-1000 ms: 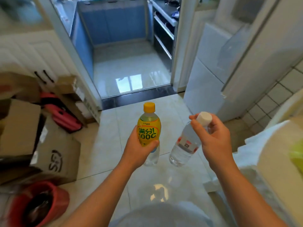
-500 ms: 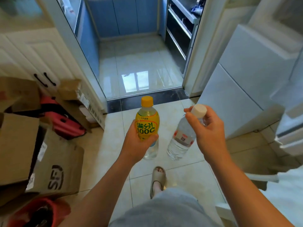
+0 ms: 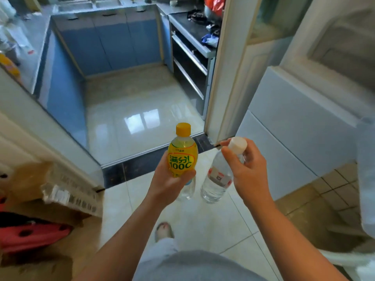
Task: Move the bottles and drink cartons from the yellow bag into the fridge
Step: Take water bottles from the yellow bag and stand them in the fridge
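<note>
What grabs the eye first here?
The yellow-labelled bottle with its orange-yellow cap, gripped upright in the left hand at centre frame. Beside it, the right hand holds a clear water bottle by its neck, tilted. Blue kitchen cabinets fill the doorway beyond.

This is a home, right outside a small kitchen. The kitchen has blue cupboards (image 3: pixel 113 43), a counter (image 3: pixel 192 29) and a shiny tile floor (image 3: pixel 129 106). A fridge (image 3: pixel 294 126) stands just outside it.
</note>
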A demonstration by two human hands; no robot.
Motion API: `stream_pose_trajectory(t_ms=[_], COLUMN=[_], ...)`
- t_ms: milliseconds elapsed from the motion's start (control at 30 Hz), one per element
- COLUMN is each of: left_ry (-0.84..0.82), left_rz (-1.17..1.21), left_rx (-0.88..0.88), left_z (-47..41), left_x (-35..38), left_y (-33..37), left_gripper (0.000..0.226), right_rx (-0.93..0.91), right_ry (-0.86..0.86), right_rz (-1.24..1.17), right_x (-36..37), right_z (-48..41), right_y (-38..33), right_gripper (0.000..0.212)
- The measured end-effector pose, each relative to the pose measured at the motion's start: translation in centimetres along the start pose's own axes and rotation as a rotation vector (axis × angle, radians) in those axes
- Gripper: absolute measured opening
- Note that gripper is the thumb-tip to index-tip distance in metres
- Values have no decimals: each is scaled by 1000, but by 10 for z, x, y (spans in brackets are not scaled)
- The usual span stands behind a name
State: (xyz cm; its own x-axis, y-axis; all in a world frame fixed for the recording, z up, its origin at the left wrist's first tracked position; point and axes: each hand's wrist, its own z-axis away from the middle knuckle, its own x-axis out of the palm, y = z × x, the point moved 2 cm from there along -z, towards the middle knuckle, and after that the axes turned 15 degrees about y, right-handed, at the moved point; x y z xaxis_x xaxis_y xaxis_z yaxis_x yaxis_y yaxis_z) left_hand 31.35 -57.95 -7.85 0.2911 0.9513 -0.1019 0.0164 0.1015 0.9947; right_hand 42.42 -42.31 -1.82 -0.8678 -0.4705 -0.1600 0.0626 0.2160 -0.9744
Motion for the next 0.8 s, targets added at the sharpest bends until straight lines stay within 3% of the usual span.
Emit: stream_pose_trajectory(t_ms=[367, 633, 800], left_ry=[-457, -790, -865], left_rz=[-9, 110, 142], left_rx=[64, 49, 125], left_z=[-207, -269, -296], left_x=[124, 250, 345], left_y=[33, 78, 113], left_gripper=[49, 47, 52], right_rx=[50, -24, -110], right_ry=[480, 753, 865], right_rz=[24, 36, 19], right_x=[33, -4, -48], right_z=[-151, -239, -311], right_y=[9, -8, -15], right_gripper=[12, 9, 13])
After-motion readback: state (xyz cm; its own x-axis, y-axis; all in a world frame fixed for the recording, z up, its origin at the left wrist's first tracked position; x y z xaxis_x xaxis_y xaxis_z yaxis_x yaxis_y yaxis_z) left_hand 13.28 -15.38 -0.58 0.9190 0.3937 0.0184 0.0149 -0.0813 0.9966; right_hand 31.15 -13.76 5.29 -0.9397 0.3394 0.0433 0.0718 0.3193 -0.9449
